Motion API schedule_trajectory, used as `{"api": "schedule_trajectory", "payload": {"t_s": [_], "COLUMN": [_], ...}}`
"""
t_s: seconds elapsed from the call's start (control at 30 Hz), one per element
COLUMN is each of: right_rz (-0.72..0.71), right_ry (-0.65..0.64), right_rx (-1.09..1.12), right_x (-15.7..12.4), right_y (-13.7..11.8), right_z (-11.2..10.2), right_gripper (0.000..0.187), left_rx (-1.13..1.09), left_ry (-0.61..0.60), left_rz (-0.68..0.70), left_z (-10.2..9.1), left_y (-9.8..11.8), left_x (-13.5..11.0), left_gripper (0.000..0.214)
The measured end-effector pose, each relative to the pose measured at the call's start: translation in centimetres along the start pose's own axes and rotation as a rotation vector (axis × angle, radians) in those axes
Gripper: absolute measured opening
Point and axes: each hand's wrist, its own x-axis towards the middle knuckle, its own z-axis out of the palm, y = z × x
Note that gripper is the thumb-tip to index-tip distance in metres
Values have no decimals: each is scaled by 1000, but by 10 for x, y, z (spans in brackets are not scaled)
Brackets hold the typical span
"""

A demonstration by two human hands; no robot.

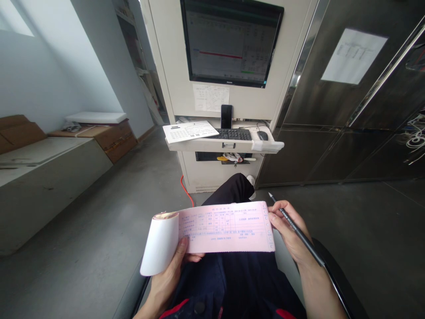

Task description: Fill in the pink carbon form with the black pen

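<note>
A pink form pad [229, 228] lies across my lap, its white top sheets [160, 243] folded back to the left. My left hand [172, 274] grips the pad's left end, thumb pressed on the pink page. My right hand [288, 228] holds a dark pen [300, 235] with its tip pointing up and away, and its fingers touch the pad's right edge. I sit in a chair with one leg crossed over the other.
Ahead stands a beige cabinet with a lit monitor [230, 40], a keyboard [230, 134], mouse [262, 135], phone [226, 116] and paper sheet [189, 131] on its shelf. Dark metal panels [348, 110] fill the right. Low counter [43, 168] and cardboard boxes stand left.
</note>
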Motion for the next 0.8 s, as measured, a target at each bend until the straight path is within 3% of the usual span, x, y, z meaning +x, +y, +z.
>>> {"api": "schedule_trajectory", "payload": {"t_s": [0.8], "right_rz": [2], "right_ry": [-2], "right_rx": [-11], "right_x": [0], "right_y": [2], "right_z": [-1], "right_gripper": [20], "left_rx": [13], "left_ry": [-6], "left_rz": [-18], "left_z": [-2], "left_y": [-4], "left_x": [3], "left_gripper": [55]}}
